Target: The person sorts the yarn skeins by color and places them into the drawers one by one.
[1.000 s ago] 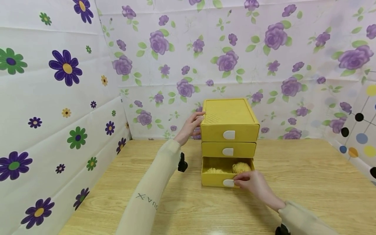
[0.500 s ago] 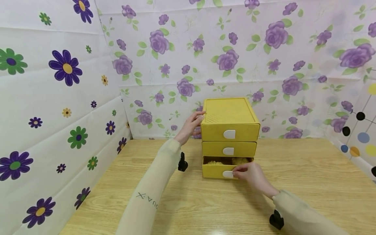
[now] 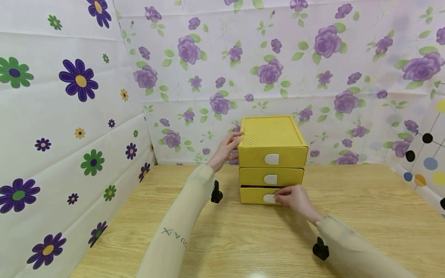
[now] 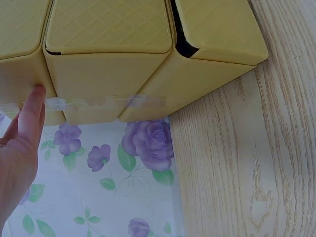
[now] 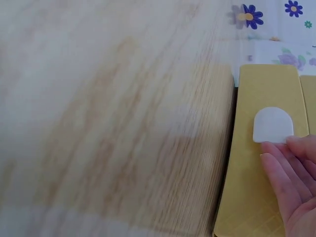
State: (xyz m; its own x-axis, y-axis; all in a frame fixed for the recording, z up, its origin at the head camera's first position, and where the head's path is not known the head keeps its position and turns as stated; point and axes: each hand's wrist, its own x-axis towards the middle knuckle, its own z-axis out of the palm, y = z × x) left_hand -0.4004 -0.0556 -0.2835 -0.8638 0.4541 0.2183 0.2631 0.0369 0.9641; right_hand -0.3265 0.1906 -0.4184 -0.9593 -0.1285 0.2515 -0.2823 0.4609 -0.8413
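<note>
A yellow three-drawer cabinet (image 3: 272, 129) stands on the wooden table, each drawer front bearing a white tab handle. Its bottom drawer (image 3: 253, 195) is nearly closed, with a dark slit along the top edge and a narrow gap visible in the left wrist view. My right hand (image 3: 296, 200) pinches the right edge of the bottom drawer's handle (image 5: 273, 125) between thumb and fingers. At the cabinet's upper left, my left hand (image 3: 224, 152) rests with extended fingers against the side wall. In the left wrist view a fingertip (image 4: 38, 91) touches that wall.
The wooden table (image 3: 222, 247) spreads in front of the cabinet and to both sides. A flowered cloth backdrop (image 3: 194, 88) hangs close behind it, and another patterned cloth (image 3: 69, 127) borders the left. Clear tape (image 4: 94, 102) runs across the cabinet's side.
The bottom drawer has slid back into the cabinet, hiding the yellow yarn-like balls inside. My right hand moved away from me with its handle. My left hand has stayed in place.
</note>
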